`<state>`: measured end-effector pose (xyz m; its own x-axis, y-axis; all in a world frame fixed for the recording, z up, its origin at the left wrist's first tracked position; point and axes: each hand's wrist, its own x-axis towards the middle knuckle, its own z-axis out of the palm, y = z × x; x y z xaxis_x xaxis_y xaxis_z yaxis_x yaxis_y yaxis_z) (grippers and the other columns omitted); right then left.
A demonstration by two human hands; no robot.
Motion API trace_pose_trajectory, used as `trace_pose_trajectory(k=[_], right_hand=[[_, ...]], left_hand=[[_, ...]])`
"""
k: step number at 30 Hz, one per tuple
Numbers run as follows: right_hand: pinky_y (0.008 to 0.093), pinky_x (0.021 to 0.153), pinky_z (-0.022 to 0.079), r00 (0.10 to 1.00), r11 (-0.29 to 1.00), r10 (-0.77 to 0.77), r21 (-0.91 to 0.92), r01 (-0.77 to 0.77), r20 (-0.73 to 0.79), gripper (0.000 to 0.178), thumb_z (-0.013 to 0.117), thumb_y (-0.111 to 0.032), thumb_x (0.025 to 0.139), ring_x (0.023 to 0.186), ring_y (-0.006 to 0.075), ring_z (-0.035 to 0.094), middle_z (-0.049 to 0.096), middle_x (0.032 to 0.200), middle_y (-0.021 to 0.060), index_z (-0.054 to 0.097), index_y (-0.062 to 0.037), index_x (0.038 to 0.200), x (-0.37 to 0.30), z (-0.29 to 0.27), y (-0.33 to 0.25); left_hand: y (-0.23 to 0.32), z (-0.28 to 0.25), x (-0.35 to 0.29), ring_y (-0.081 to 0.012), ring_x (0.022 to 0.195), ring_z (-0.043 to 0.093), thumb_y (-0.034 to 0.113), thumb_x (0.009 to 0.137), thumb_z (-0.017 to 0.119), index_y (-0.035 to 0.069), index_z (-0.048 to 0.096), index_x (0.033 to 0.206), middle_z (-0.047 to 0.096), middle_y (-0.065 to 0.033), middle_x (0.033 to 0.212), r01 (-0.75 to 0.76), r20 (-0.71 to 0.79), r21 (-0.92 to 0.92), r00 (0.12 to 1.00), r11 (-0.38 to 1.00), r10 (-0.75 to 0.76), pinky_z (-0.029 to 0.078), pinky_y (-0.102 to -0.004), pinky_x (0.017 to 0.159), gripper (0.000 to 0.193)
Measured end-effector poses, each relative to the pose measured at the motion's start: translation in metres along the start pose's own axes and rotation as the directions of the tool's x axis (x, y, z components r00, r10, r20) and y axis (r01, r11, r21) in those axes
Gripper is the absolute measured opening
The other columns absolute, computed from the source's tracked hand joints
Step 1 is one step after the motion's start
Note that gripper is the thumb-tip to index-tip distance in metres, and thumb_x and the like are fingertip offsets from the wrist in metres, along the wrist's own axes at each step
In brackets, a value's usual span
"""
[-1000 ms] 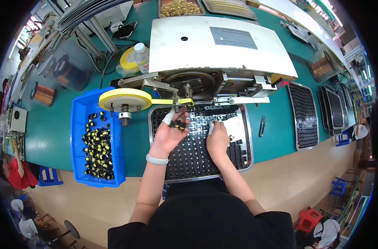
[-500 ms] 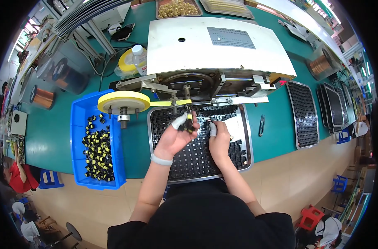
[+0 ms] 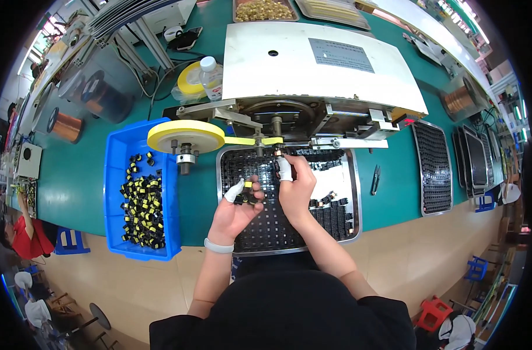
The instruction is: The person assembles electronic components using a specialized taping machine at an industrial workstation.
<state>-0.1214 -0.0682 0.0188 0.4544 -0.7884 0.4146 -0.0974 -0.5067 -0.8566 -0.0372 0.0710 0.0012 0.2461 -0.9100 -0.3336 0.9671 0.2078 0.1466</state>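
The person's left hand (image 3: 235, 211) pinched a small black-and-yellow component (image 3: 246, 195) between a white-capped finger and thumb, over the black perforated tray (image 3: 277, 233) on the green worktop (image 3: 79, 175). The right hand (image 3: 295, 186) was curled narrow, its capped fingertip raised toward the yellow tape (image 3: 242, 140) running from the yellow reel (image 3: 184, 135) into the white machine (image 3: 312, 64); whether it held anything I could not tell. A blue bin (image 3: 117, 157) of similar components stood just left of the tray.
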Motion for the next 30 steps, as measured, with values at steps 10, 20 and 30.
trace_pose_trajectory(k=[10, 20, 30], right_hand=[[0.0349, 0.059, 0.046, 0.998, 0.998, -0.056, -0.013, 0.056, -0.01, 0.012, 0.06, 0.005, 0.082, 0.067, 0.0308, 0.058, 0.059, 0.079, 0.0146, 0.062, 0.0014, 0.094, 0.005, 0.003, 0.002], [0.0206, 0.049, 0.038, 0.642, 0.413, 0.559, 0.494, -0.765, 0.526, 0.017, 0.051, -0.002, 0.092, 0.055, 0.0065, 0.048, 0.06, 0.078, 0.003, 0.062, 0.0016, 0.104, 0.015, -0.01, 0.016], [0.0241, 0.047, 0.028, 0.465, -0.4, 0.429, 0.625, -0.671, 0.774, 0.022, 0.047, -0.019, 0.095, 0.055, 0.0115, 0.038, 0.052, 0.078, 0.0018, 0.057, -0.002, 0.106, -0.021, -0.062, 0.051]], left_hand=[[0.006, -0.004, -0.004, -0.0169, 0.09, 0.053, 0.026, 0.098, 0.051, 0.005, 0.053, 0.121, 0.057, -0.0038, 0.1, -0.041, -0.004, -0.012, 0.999, 0.999, 0.041, 0.046, -0.0304, 0.075, 0.031], [0.006, 0.007, 0.001, -0.0195, 0.094, 0.053, 0.028, 0.098, 0.05, 0.007, 0.053, 0.122, 0.058, -0.0055, 0.107, -0.09, -0.047, 0.105, 0.994, 0.99, 0.095, 0.047, -0.0327, 0.076, 0.032], [0.005, 0.012, 0.048, -0.0193, 0.094, 0.059, 0.032, 0.098, 0.049, 0.009, 0.058, 0.119, 0.061, -0.0059, 0.111, 0.01, -0.018, 0.139, 1.0, 0.99, -0.008, 0.05, -0.0324, 0.076, 0.033]])
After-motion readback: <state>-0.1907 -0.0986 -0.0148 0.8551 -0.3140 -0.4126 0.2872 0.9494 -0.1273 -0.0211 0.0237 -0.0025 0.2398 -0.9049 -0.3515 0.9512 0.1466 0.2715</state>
